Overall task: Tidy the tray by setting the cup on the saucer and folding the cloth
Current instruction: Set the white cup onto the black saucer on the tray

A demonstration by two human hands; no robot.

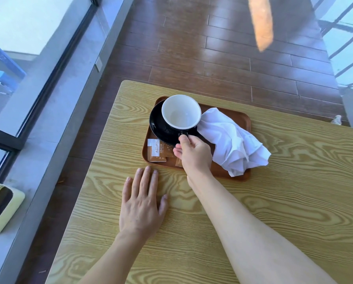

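Right hand [194, 153] pinching cup [180, 112] handle, cup sitting on saucer [158, 124]; left hand [140, 203] lying flat, open on counter [294, 191]; cloth [233, 140] lying crumpled on tray [244, 119].

on the bench [274, 201] i count one tray [241, 117]. on it: one cup [180, 111], one saucer [157, 121], one cloth [233, 142], at least two sachets [156, 150]. beside it, my two hands.

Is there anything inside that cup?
The cup looks empty: only its bare white inside shows. It sits over the black saucer, held by the right hand at the handle; their contact is hidden.
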